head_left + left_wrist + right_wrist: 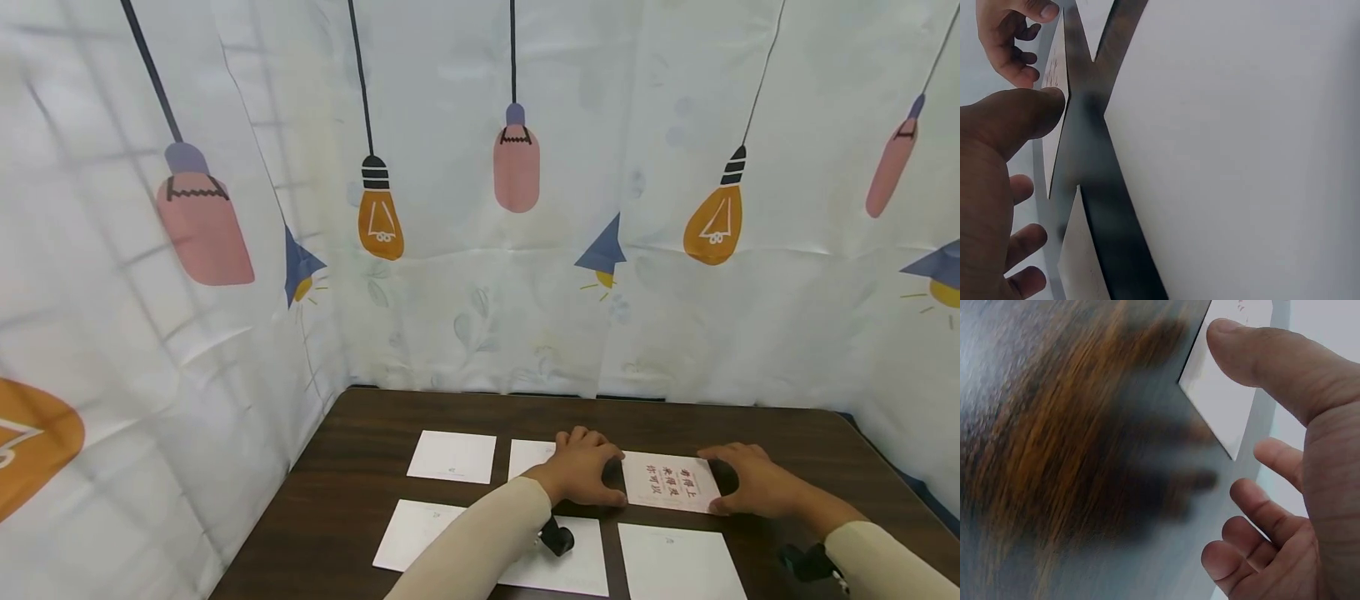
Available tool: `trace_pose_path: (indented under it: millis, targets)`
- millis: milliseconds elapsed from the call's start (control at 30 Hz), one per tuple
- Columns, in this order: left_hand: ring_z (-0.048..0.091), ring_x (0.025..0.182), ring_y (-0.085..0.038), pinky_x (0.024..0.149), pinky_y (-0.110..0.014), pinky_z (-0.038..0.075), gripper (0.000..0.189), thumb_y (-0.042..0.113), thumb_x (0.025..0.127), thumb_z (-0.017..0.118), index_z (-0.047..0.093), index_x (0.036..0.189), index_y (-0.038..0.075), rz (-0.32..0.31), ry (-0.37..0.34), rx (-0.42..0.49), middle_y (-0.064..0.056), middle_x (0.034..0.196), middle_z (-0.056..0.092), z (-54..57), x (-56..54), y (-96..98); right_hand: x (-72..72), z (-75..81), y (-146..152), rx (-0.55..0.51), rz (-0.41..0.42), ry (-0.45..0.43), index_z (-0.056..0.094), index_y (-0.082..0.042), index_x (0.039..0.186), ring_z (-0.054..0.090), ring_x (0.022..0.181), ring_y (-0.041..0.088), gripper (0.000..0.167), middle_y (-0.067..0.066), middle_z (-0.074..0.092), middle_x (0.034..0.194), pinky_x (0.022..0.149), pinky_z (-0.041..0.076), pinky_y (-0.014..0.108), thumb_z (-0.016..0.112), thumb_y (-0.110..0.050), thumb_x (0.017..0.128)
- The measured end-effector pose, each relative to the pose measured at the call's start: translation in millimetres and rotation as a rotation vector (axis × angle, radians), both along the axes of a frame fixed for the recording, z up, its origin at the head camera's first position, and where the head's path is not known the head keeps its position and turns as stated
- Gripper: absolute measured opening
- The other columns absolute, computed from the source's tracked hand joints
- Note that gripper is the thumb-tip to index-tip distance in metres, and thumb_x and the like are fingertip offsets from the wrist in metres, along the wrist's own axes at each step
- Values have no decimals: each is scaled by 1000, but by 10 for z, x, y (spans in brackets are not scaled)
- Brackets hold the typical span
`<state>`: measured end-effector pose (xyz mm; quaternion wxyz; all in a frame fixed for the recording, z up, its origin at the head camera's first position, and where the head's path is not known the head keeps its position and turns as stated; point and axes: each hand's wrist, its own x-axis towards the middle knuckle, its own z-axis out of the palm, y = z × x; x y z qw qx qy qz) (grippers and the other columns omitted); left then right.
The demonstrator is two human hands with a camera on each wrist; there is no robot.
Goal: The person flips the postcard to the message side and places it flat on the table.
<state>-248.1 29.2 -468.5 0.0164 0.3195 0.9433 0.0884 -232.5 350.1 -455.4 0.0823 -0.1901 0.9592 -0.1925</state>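
Observation:
A white card (670, 482) printed with red characters lies on the dark wooden table (375, 417), between the two hands. My left hand (581, 471) is at its left end, thumb and fingers spread apart with the thumb at the near corner. My right hand (757, 483) reaches over the right end in the same spread pose. In the right wrist view, the right thumb (1241, 353) overlaps the card (1229, 403) while the other fingers bend loosely beyond its edge. The left thumb (1035, 115) meets the card's near edge in the left wrist view.
Other white cards lie around: one at the back left (452, 457), one partly behind the left hand (528, 456), and a front row with a left card (416, 529), a middle card (581, 567) and a right card (678, 567). A patterned curtain (450, 317) encloses the table.

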Motion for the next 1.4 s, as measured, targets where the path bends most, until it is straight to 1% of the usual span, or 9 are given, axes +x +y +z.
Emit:
trace_pose_path:
  millis: [133, 300, 433, 533, 667, 1000, 1167, 1300, 1400]
  targets:
    - [37, 125, -11, 95, -40, 29, 64, 66, 85, 71, 59, 140, 38, 13, 12, 1, 13, 138, 50, -35, -22, 37, -8, -12, 19, 11, -12, -20, 57, -2, 140, 41, 122, 58, 86, 32, 50, 135, 88, 40, 74, 92, -40, 72]
    - [37, 123, -12, 94, -40, 28, 67, 66, 85, 71, 57, 143, 36, 31, 28, 2, 10, 139, 49, -8, -32, 62, -33, -2, 24, 21, -29, -29, 56, -2, 140, 40, 122, 57, 88, 32, 49, 135, 89, 39, 74, 93, -41, 70]
    - [36, 124, -13, 96, -41, 28, 71, 68, 83, 71, 55, 146, 38, 50, 39, -10, 9, 142, 47, -30, -49, 91, -55, 5, 22, 29, -47, -51, 55, -3, 141, 38, 122, 57, 90, 33, 47, 136, 89, 39, 75, 94, -40, 69]
    - [36, 125, -14, 98, -43, 28, 74, 69, 82, 71, 54, 147, 39, 70, 31, -23, 8, 143, 46, -33, -47, 114, -73, 2, 17, 33, -57, -73, 55, -3, 141, 38, 121, 56, 90, 32, 46, 135, 89, 39, 75, 94, -41, 70]
    - [35, 125, -14, 99, -43, 27, 76, 70, 81, 72, 53, 147, 39, 92, 12, -39, 8, 144, 45, 5, -25, 129, -94, 14, 1, 44, -62, -86, 57, -4, 139, 38, 120, 55, 87, 32, 46, 135, 89, 39, 75, 94, -41, 69]
    - [33, 129, -16, 101, -44, 27, 76, 71, 79, 73, 54, 146, 40, 116, -46, -46, 7, 146, 43, 23, -19, 127, -109, 72, -61, 71, -52, -87, 58, -7, 129, 40, 116, 54, 79, 31, 47, 130, 87, 39, 74, 95, -38, 66]
    - [33, 131, -16, 101, -44, 27, 79, 71, 78, 74, 53, 147, 39, 123, -61, -44, 7, 148, 42, 31, -16, 119, -108, 55, -68, 49, -65, -72, 54, -6, 128, 42, 113, 49, 84, 27, 49, 127, 86, 41, 69, 97, -37, 64]
    - [34, 129, -16, 100, -44, 28, 81, 70, 77, 76, 52, 148, 37, 125, -55, -31, 7, 147, 44, 31, -14, 115, -98, 26, -56, 18, -64, -50, 50, -3, 129, 44, 112, 46, 89, 23, 52, 126, 87, 42, 66, 98, -36, 62]
    - [35, 127, -15, 100, -43, 28, 82, 69, 76, 78, 51, 147, 36, 118, -35, -9, 8, 145, 46, 25, -15, 122, -87, 10, -46, -4, -55, -36, 48, -1, 128, 48, 111, 44, 89, 20, 56, 123, 87, 43, 63, 97, -35, 63]
